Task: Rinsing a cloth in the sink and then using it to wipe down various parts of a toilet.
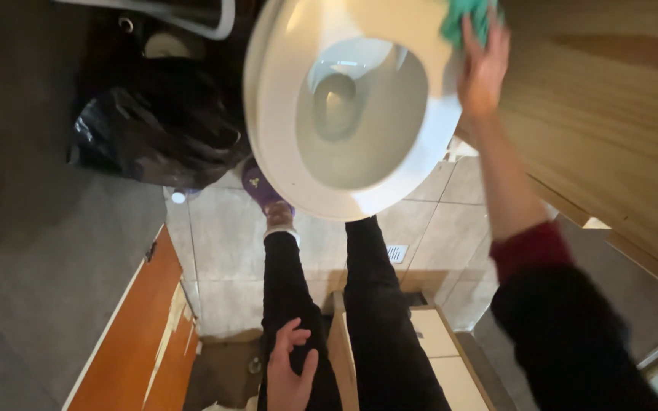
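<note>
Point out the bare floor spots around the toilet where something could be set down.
Bare tile lies between the black bag and the left leg, and more tile between the toilet and the wood panel. It is crowded at the rim's far side, where the right hand presses a green cloth.

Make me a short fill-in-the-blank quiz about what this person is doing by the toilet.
The right hand presses a ____ cloth on the toilet rim.
The left hand rests on the person's own ____.
Left of the toilet sits a ____ rubbish bag.

Missing words: green; leg; black
</note>
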